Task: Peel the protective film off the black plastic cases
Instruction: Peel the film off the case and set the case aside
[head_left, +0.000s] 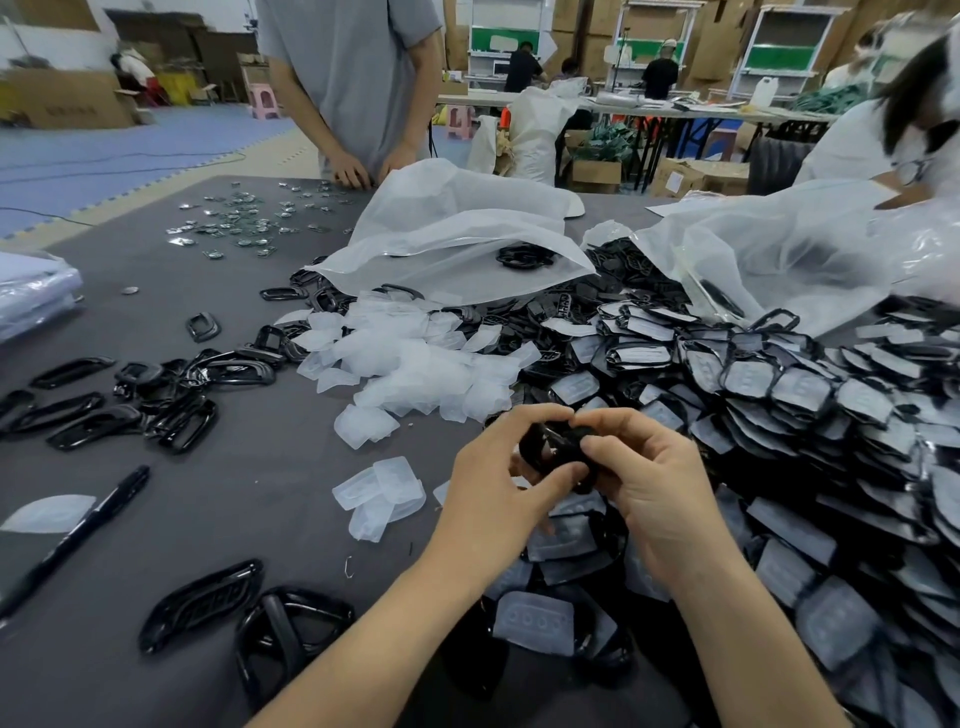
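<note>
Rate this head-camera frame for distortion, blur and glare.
Head view: wide-angle distortion bows the table edges and far shelving; blur smears the person in white at the right edge; light is soft, shadows faint; glare streaks the glossy black frames and plastic bag; left hand, right hand and black case are sharp.

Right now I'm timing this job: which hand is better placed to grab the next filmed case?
Probably the right hand: the filmed cases lie just beside it; the left hand is farther off.
</note>
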